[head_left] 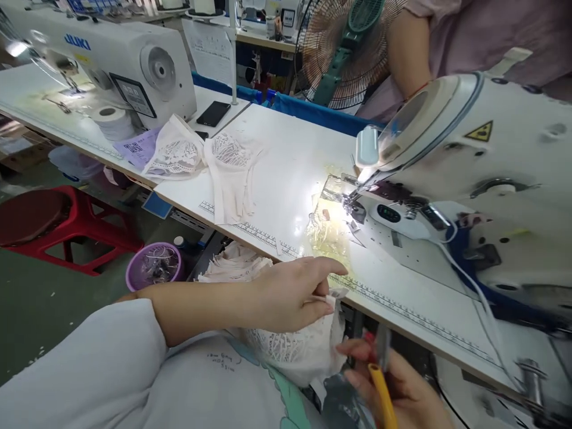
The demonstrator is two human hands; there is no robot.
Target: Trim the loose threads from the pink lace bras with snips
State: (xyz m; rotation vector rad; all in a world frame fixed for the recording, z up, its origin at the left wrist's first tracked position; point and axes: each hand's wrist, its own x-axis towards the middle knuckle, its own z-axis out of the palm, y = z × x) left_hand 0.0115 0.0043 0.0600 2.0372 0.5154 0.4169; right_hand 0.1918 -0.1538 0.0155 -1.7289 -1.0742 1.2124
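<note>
My left hand [297,292] reaches across my lap at the table's front edge. Its thumb and forefinger are closed on the edge of a white lace bra [288,348], which hangs over my lap. My right hand [397,384], lower right, is wrapped round a pair of scissors [383,396] with a yellow handle; the grey blades point upward and are blurred. The right fingertips are close to the bra's right edge; whether they touch it I cannot tell. A small red thing shows by those fingers, too smeared to name.
A sewing machine [473,149] stands at right, its needle area lit. Two bra pieces lie on the white table [286,155] by a phone [213,113]. At left are a JUKI machine [111,53], red stool [71,220] and purple basket [129,277]. Behind, a fan [330,77] and another person's arm [406,53].
</note>
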